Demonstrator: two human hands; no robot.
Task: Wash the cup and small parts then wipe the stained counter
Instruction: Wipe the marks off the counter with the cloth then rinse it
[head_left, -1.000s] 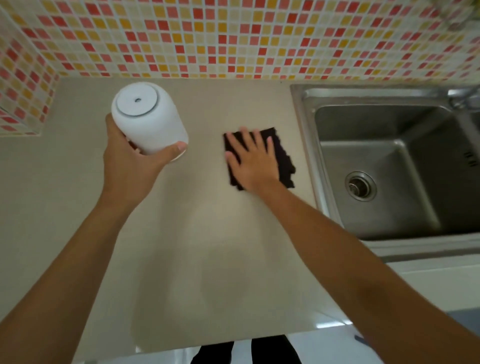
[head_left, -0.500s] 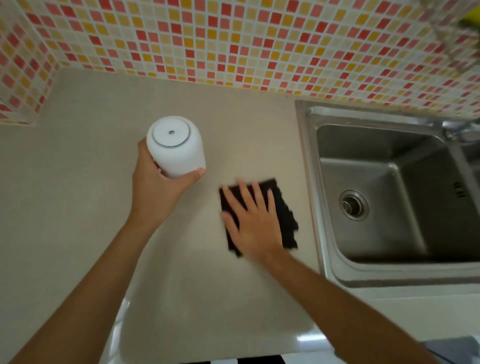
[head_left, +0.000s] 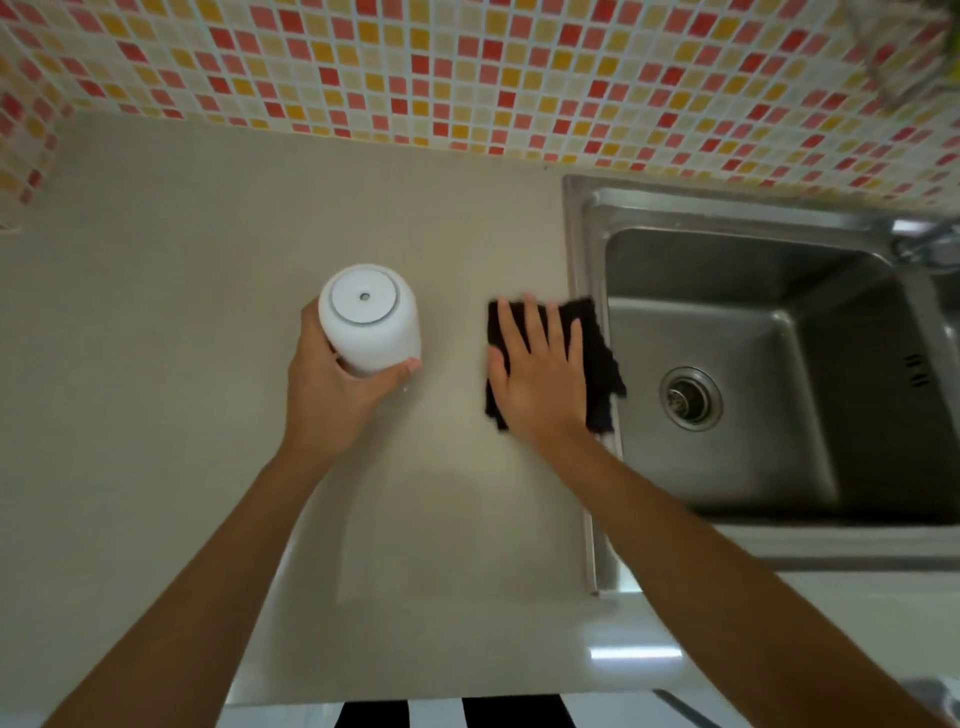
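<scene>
Stage: you were on the last part, wiping the counter (head_left: 171, 322), and I judged the washing to be behind you, since the sink (head_left: 769, 322) beyond your right fingertips held nothing
Left hand: your left hand (head_left: 332, 395) held the white cup (head_left: 370, 318) upside down, base toward the camera; thumb on the side nearer the cloth, the other fingers wrapped round the far side (mostly hidden behind the cup body)
Cup height: I could not tell whether its rim was touching the counter or was lifted just off it
Right hand: your right hand (head_left: 537, 374) lay flat, palm down, on the dark cloth (head_left: 597, 358), fingers spread and pressed onto it, pinching nothing
Cloth place: it showed past your fingertips and beyond your little finger, with its edge reaching the sink rim
Stain: no mark showed plainly on the counter between your two hands, only a faint wet glint just under your left thumb
Small parts: none in view, so I could not say where they had gone
Left to do: by my reading, finish the wipe around and under the cup, then set the cup and cloth away
</scene>
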